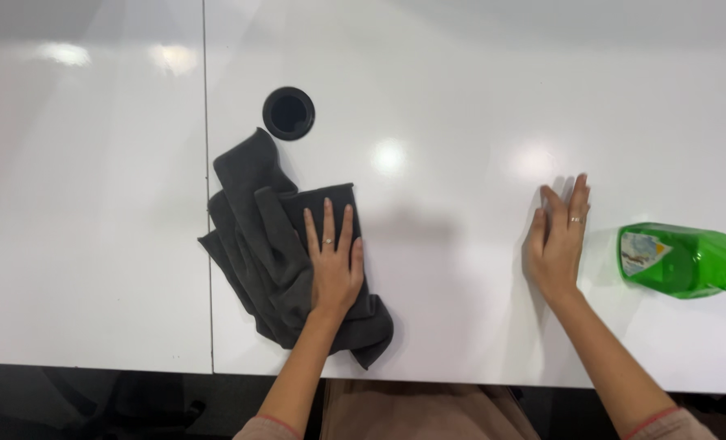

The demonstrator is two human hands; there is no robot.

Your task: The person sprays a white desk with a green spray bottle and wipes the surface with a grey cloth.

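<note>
The left hand is laid flat, palm down, on a dark grey cloth, with the fingers stretched out and held close together; a ring is worn on one finger. Nothing is gripped by it; the cloth is only pressed against the table. The cloth is crumpled and spread in loose folds, lying near the front edge of the white table, left of its middle and just right of a seam that runs from front to back. One corner of the cloth is reached up towards a round black cable hole, which it nearly touches.

The right hand is rested flat and open on the bare tabletop, fingers together and pointed away from the person, a ring on one finger too. Just beside it, towards the right edge, a green plastic spray bottle is laid on its side, not touched by the hand.
</note>
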